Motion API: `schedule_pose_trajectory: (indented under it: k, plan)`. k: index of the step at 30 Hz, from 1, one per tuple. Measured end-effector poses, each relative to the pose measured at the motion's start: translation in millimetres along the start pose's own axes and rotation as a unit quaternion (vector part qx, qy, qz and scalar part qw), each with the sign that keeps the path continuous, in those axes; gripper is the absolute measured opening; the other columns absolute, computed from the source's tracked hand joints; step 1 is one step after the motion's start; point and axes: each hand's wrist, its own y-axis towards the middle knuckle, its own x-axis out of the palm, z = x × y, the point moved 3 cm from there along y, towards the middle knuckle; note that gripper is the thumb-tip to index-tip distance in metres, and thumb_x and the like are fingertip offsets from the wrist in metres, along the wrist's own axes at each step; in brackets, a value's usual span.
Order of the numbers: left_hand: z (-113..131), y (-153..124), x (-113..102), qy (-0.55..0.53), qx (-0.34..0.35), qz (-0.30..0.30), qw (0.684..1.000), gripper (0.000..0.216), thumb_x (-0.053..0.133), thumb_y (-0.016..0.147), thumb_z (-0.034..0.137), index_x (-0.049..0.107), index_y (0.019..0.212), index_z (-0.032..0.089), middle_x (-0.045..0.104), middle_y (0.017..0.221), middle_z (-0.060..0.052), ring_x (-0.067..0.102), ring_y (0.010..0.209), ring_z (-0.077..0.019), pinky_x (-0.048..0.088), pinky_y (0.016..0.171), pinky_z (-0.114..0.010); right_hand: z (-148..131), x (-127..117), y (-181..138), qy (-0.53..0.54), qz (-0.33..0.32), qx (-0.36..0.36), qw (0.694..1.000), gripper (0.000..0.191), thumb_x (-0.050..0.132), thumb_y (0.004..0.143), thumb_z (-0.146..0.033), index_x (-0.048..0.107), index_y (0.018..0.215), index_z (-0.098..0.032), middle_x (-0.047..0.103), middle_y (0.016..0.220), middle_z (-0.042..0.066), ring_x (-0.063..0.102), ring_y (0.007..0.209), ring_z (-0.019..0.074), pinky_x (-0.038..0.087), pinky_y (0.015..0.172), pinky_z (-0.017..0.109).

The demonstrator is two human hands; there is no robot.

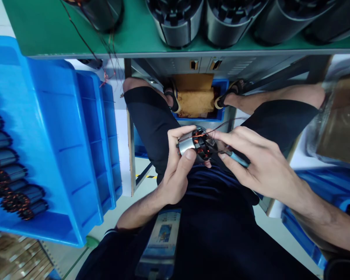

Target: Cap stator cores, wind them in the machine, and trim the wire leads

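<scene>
The left hand (177, 167) is curled closed with the thumb uppermost, while the right hand (251, 159), entering from 4 o'clock, is pinched at the fingertips toward 9 o'clock.

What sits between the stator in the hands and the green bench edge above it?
In the head view, between the stator and the green bench lie the person's sandalled feet beside a brown-lined blue bin on the floor.

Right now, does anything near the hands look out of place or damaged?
Nothing looks damaged. The left hand grips a small motor core, and the right hand pinches a loose wire sticking out of it while also holding a blue-handled tool.
</scene>
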Motion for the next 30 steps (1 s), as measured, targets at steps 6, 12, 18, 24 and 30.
schedule_pose_trajectory:
  k: [6,12,18,24,30]
  plan:
    - [8.7,-1.7,4.2,0.004,0.000,-0.001,1.000,0.040,0.061,0.122,0.052,0.055,0.160,0.038,0.073,0.131,-0.007,0.082,0.090,-0.0215,0.075,0.088,-0.044,-7.0,-4.3,-4.8,-0.026,0.002,-0.035,0.999,0.067,0.067,0.110,-0.013,0.060,0.174,-0.029,0.075,0.118,0.009,0.077,0.114,0.0289,0.068,0.110,0.047]
    - [7.7,-6.2,5.5,0.011,-0.007,-0.014,1.000,0.043,0.065,0.121,0.050,0.053,0.162,0.042,0.069,0.137,-0.005,0.076,0.090,-0.0185,0.073,0.081,-0.037,-13.3,-7.9,-8.8,-0.080,0.012,-0.041,0.996,0.069,0.066,0.109,-0.013,0.063,0.175,-0.033,0.073,0.103,0.005,0.080,0.102,0.0268,0.071,0.099,0.041]
    - [3.1,-2.2,7.0,0.012,-0.004,-0.013,1.000,0.041,0.065,0.121,0.050,0.052,0.159,0.039,0.070,0.135,-0.006,0.077,0.091,-0.0183,0.073,0.081,-0.036,-6.0,-0.7,-12.5,-0.073,0.028,-0.011,0.997,0.067,0.069,0.107,-0.009,0.073,0.167,-0.038,0.082,0.098,-0.001,0.083,0.087,0.0192,0.071,0.083,0.029]
    - [-5.0,2.7,3.1,0.036,0.034,0.021,0.999,0.036,0.060,0.124,0.046,0.049,0.156,0.036,0.073,0.113,-0.002,0.073,0.085,-0.0180,0.069,0.084,-0.039,7.6,9.2,-5.4,0.034,0.049,0.032,0.998,0.052,0.071,0.112,-0.014,0.077,0.161,-0.031,0.088,0.141,0.003,0.089,0.116,0.0234,0.071,0.112,0.034]
    - [-0.6,-5.2,0.9,0.078,0.054,0.008,0.995,0.045,0.065,0.120,0.044,0.051,0.163,0.046,0.069,0.127,-0.005,0.074,0.092,-0.0213,0.070,0.084,-0.043,1.0,5.2,-2.1,-0.034,0.032,0.014,0.999,0.066,0.067,0.112,-0.016,0.062,0.176,-0.032,0.082,0.126,0.010,0.081,0.117,0.0314,0.070,0.110,0.050]
